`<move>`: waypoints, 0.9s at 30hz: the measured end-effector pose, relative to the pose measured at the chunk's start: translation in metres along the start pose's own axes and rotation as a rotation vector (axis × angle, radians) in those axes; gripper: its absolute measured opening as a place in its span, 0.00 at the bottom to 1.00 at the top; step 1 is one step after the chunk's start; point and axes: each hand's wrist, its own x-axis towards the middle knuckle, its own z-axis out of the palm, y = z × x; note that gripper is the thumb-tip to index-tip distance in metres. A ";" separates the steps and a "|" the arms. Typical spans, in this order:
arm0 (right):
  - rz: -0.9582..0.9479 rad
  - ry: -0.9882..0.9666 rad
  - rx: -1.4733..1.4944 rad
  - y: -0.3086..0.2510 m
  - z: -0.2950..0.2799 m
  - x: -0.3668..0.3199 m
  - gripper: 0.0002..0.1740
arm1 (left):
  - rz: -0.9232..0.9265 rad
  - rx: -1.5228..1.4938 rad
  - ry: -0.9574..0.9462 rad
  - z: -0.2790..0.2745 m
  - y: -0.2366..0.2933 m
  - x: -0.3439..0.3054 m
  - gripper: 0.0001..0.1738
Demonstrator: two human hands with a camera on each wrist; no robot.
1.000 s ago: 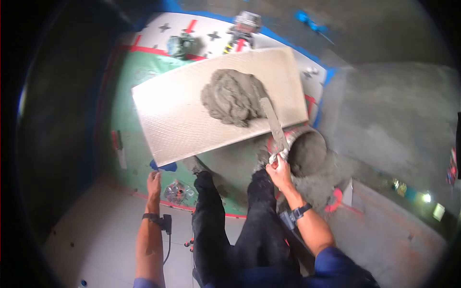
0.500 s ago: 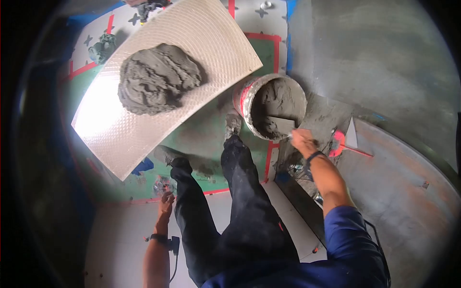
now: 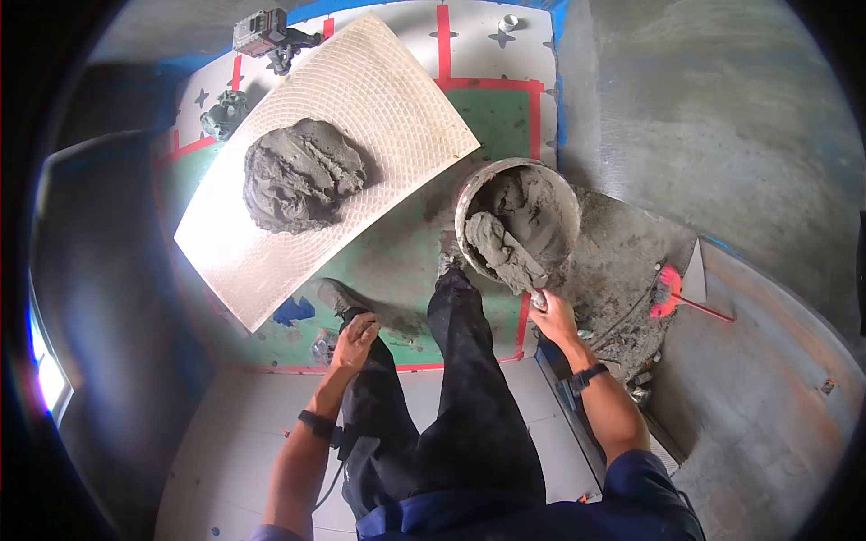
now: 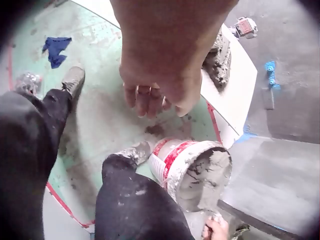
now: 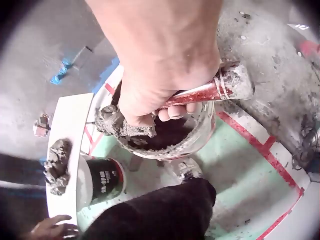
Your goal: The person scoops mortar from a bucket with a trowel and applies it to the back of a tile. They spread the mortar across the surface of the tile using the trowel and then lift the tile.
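My right hand [image 3: 553,317] grips the red handle [image 5: 200,94] of a trowel [image 3: 526,260], whose blade bears a lump of grey mortar [image 3: 490,240]. The blade lies over the near rim of a mortar-smeared bucket [image 3: 578,207] with more wet mortar [image 3: 534,203] inside. My left hand [image 3: 357,335] holds nothing; its fingers hang loosely curled above my left leg. Left of the bucket, a large pale tile [image 3: 397,99] with a ridged face carries a thick mound of mortar [image 3: 302,176]. In the right wrist view a dark bucket [image 5: 105,177] stands beneath the tile.
Behind the tile sit a grey-and-red device [image 3: 259,34] and a green object [image 3: 225,114]. A blue scrap [image 3: 293,312] and a clear bag [image 3: 323,347] lie on the green floor. Right of the bucket are debris and a red brush [image 3: 667,290] by the wall.
The trowel has moved from the tile's mortar mound into the bucket, then come up to its rim loaded with mortar. My left hand has shifted from near the tile's corner to above my leg.
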 end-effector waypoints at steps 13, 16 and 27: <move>-0.439 0.029 -0.069 -0.305 0.103 -0.011 0.17 | -0.152 0.167 0.612 -0.259 -0.190 -0.049 0.25; -0.415 0.062 -0.038 -0.346 0.150 0.010 0.17 | -0.114 0.109 0.792 -0.301 -0.200 -0.040 0.28; 0.278 -0.376 0.943 -0.446 0.149 0.083 0.23 | -0.173 -0.628 0.640 -0.339 -0.191 -0.009 0.40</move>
